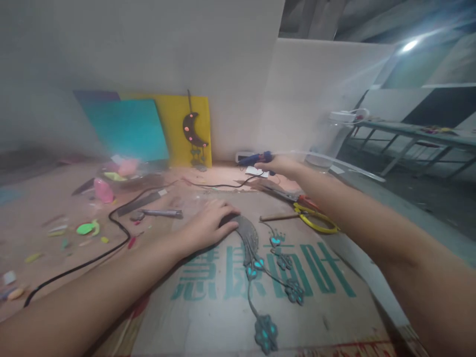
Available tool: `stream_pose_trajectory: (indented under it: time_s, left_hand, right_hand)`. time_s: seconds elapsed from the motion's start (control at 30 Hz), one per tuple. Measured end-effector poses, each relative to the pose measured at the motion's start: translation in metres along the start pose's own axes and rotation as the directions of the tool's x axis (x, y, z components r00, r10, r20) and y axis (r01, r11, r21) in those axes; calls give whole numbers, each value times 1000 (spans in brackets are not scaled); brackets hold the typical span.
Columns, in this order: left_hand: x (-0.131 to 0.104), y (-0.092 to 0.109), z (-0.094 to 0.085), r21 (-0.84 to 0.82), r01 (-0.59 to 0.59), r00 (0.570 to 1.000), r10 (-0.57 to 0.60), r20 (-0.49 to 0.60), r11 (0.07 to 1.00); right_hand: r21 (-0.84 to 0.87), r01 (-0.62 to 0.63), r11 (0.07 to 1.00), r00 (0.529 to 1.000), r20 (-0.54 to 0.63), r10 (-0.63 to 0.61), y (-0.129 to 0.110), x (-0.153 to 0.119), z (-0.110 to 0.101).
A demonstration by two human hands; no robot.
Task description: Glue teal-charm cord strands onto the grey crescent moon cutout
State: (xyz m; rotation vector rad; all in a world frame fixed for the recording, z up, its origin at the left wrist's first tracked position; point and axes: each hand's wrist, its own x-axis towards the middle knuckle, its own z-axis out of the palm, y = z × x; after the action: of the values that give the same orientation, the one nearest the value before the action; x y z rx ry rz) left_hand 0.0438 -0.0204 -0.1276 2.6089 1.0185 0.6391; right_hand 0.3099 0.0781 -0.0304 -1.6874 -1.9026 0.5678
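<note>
1. L hand (208,223), fingers loosely spread, touched grey crescent (248,234) on cardboard (208,327).
2. R hand (277,166) met blue glue gun (254,159); couldn't tell if gripping.
3. Two flower strands (266,333) looked attached; 3rd strand (275,241) lay apart.

Matt grey crescent (248,233), matt cardboard sheet (208,322), clear plastic bottle (329,141), smooth pale wall (238,54)

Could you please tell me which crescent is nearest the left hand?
The grey crescent on the cardboard, at the left hand; the pink-dotted dark crescent is farther off, before the yellow sheet.
</note>
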Motion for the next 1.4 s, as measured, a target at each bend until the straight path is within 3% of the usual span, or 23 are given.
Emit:
stream_pose_trajectory:
  time_s: [0.17, 0.37, 0.7, 0.83, 1.0, 1.17, 1.4]
  left_hand:
    - [0, 0, 0, -3, -28, 1000, 28, -8, 1000]
    - [1, 3, -2, -12, -17, 1000, 17, -4, 1000]
    - [0, 2, -2, 1, -26, 1000, 26, -2, 1000]
    - [0, 3, -2, -2, -18, 1000, 18, 1, 1000]
    - [1, 3, -2, -7, -16, 1000, 16, 3, 1000]
    - [0, 3, -2, -22, -22, 1000, 22, -3, 1000]
    - [0, 3, -2, -12, -29, 1000, 29, -6, 1000]
  right_hand:
    - [89, -91, 992, 996, 3, 91, 27, 28, 4]
    - [176, -186, 967, 982, 55, 179, 59, 26, 8]
    - [226, -84, 970, 983, 177, 44, 33, 10, 20]
    - [189, -14, 982, 983, 181, -20, 28, 9, 16]
    - [80, -39, 996, 995, 98, 31, 44, 7, 4]
    - [-67, -87, 994, 995, 49, 90, 60, 6, 9]
    - [-229, -20, 973, 999, 31, 28, 61, 3, 3]
